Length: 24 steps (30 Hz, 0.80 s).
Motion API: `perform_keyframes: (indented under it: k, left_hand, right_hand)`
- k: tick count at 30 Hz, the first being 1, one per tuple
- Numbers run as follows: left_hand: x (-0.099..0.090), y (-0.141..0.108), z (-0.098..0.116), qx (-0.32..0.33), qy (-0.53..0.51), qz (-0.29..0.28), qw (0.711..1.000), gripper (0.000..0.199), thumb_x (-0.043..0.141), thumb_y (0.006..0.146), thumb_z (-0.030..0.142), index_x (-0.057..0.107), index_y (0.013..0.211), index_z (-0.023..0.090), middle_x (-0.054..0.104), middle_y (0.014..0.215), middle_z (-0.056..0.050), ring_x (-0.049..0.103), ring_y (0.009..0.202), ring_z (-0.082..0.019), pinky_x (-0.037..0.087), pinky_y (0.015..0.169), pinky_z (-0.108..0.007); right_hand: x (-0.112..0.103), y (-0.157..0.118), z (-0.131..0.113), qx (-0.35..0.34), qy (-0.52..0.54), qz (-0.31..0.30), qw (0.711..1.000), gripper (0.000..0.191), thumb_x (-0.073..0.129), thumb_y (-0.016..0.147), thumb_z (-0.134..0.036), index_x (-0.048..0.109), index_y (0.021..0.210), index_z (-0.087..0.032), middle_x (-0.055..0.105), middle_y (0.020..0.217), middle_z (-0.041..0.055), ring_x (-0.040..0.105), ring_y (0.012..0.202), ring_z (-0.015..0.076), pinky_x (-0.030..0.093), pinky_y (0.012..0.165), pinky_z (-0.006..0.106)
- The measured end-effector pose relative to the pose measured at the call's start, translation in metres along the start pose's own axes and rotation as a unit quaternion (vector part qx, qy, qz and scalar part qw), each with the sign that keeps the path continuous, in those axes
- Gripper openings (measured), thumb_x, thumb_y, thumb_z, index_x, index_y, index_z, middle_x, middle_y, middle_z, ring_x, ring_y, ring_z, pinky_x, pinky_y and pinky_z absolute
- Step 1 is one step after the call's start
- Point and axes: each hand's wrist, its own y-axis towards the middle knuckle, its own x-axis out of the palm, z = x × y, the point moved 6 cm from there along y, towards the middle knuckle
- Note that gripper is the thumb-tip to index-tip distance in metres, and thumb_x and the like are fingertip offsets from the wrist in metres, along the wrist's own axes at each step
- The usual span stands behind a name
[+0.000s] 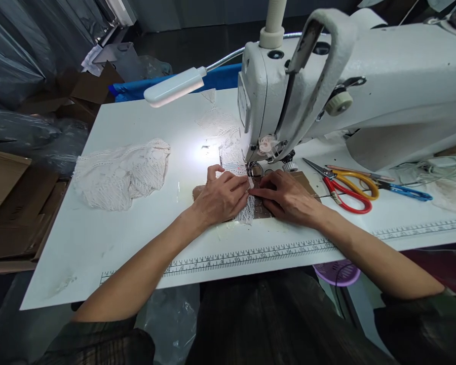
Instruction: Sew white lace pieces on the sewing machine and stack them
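Note:
A white lace strip (pixel 246 214) lies under the needle area of the white sewing machine (pixel 256 96), over a brown plate. My left hand (pixel 224 196) rests on the lace from the left, fingers bent and close together, gripping its edge just in front of the presser foot (pixel 253 170). From the right, my right hand (pixel 287 196) pinches the same edge, its index fingertip meeting the left fingers. Both thumbs are partly hidden. More lace trails behind the needle, lit by the lamp (pixel 175 87).
A bunched lace piece (pixel 125 175) lies on the left of the white table (pixel 110 238). Red-handled scissors (pixel 349 200), yellow-handled scissors (pixel 359 182) and a blue-handled tool (pixel 408 191) lie at right. A printed ruler (pixel 266 253) follows the front edge. Cardboard boxes (pixel 19 213) stand left.

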Motion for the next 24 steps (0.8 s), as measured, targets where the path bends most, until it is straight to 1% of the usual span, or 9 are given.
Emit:
perform_keyframes:
  k: [6, 13, 19, 21, 24]
  left_hand:
    - [-0.0010, 0.0011, 0.0003, -0.003, 0.001, -0.013, 1.000, 0.031, 0.050, 0.097, 0.027, 0.070, 0.119, 0.020, 0.071, 0.125, -0.010, 0.066, 0.099, -0.028, 0.041, 0.095, -0.053]
    - [0.0026, 0.0002, -0.0011, -0.025, 0.027, -0.036, 0.999, 0.037, 0.043, 0.100, 0.033, 0.065, 0.124, 0.016, 0.067, 0.132, -0.012, 0.063, 0.101, -0.029, 0.041, 0.093, -0.052]
    - [0.0058, 0.0026, -0.0010, -0.071, 0.015, -0.049, 0.996, 0.038, 0.040, 0.101, 0.031, 0.061, 0.128, 0.015, 0.063, 0.137, -0.015, 0.059, 0.108, -0.031, 0.040, 0.091, -0.052]
    - [0.0065, 0.0039, -0.0011, -0.085, 0.011, -0.050, 0.995, 0.037, 0.040, 0.102, 0.031, 0.060, 0.129, 0.015, 0.061, 0.138, -0.015, 0.058, 0.110, -0.031, 0.039, 0.092, -0.053]
    - [0.0075, 0.0053, -0.0014, -0.105, 0.011, -0.043, 0.994, 0.037, 0.040, 0.102, 0.031, 0.058, 0.130, 0.015, 0.060, 0.140, -0.014, 0.057, 0.112, -0.031, 0.039, 0.092, -0.053]
  right_hand:
    - [0.0006, 0.0006, 0.0000, 0.009, -0.009, 0.004, 1.000, 0.033, 0.051, 0.096, -0.022, 0.071, 0.123, -0.023, 0.061, 0.109, 0.0130, 0.054, 0.100, 0.0261, 0.050, 0.089, 0.048]
    - [0.0029, 0.0006, 0.0002, 0.023, -0.025, -0.004, 0.999, 0.037, 0.046, 0.098, -0.023, 0.065, 0.130, -0.022, 0.059, 0.110, 0.0137, 0.054, 0.101, 0.0269, 0.051, 0.091, 0.049]
    - [0.0043, 0.0010, -0.0001, 0.047, -0.047, -0.001, 0.998, 0.040, 0.044, 0.099, -0.023, 0.060, 0.136, -0.020, 0.055, 0.115, 0.0163, 0.051, 0.109, 0.0292, 0.049, 0.098, 0.050]
    - [0.0055, 0.0015, 0.0001, 0.057, -0.057, -0.003, 0.997, 0.042, 0.044, 0.099, -0.024, 0.057, 0.139, -0.020, 0.054, 0.116, 0.0168, 0.051, 0.108, 0.0299, 0.049, 0.097, 0.051]
    - [0.0074, 0.0021, 0.0010, 0.064, -0.068, 0.000, 0.996, 0.043, 0.042, 0.101, -0.028, 0.056, 0.140, -0.019, 0.053, 0.111, 0.0170, 0.050, 0.105, 0.0306, 0.050, 0.094, 0.054]
